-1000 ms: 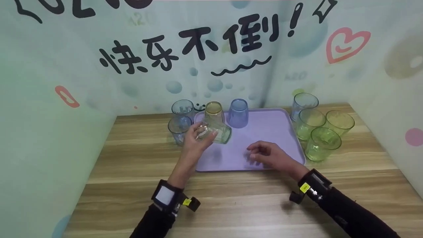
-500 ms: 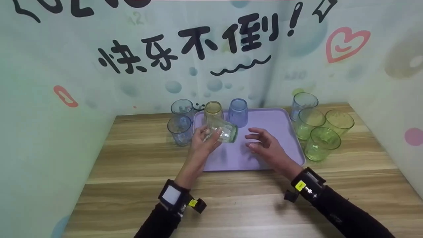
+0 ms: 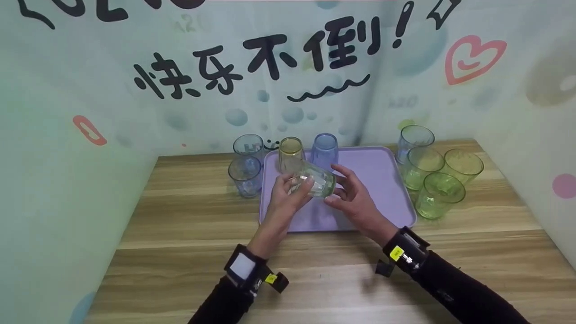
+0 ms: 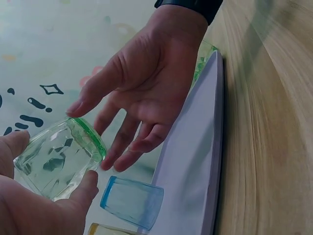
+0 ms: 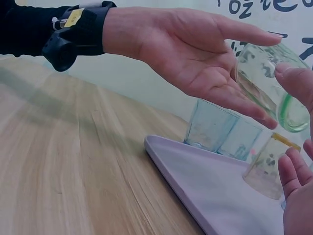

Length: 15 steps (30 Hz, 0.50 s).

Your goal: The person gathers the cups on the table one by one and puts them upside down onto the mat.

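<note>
My left hand (image 3: 294, 186) grips a clear green-rimmed cup (image 3: 318, 182) lying on its side in the air above the purple tray (image 3: 373, 180), mouth to the right. My right hand (image 3: 344, 189) is open at the cup's mouth, thumb above the rim and fingers below it. In the left wrist view the right hand (image 4: 142, 93) spreads loosely beside the green rim of the cup (image 4: 58, 159); whether it touches is unclear. In the right wrist view the left hand (image 5: 205, 63) wraps the cup (image 5: 264, 83).
A yellow cup (image 3: 291, 153) and a blue cup (image 3: 325, 150) stand upside down at the tray's far edge. Two blue cups (image 3: 245, 175) stand on the wooden table left of the tray. Several green and bluish cups (image 3: 440, 193) cluster at its right. Printed walls enclose the table.
My left hand carried the tilted cup to the right over the tray. My right hand lifted off the tray and moved left up to the cup's mouth.
</note>
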Available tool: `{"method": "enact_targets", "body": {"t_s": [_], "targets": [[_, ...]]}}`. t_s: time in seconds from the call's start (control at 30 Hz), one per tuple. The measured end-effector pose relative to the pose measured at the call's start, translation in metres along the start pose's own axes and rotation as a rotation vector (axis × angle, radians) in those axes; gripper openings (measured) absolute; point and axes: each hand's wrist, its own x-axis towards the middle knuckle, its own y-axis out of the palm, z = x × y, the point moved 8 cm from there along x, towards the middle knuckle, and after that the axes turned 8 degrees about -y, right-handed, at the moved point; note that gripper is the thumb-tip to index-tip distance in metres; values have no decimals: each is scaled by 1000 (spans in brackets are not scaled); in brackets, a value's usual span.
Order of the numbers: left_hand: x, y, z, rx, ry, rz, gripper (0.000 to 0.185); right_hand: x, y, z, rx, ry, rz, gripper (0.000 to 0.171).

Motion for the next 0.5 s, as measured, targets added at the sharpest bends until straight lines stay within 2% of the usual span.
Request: {"method": "enact_targets", "body": {"t_s": [0.33, 0.5], "targets": [[1, -2, 4, 34, -2, 14, 79, -1, 1, -3, -59, -14, -40, 61], [-1, -3, 2, 173, -7, 33, 82, -2, -1, -3, -75, -23, -45, 60]]}}
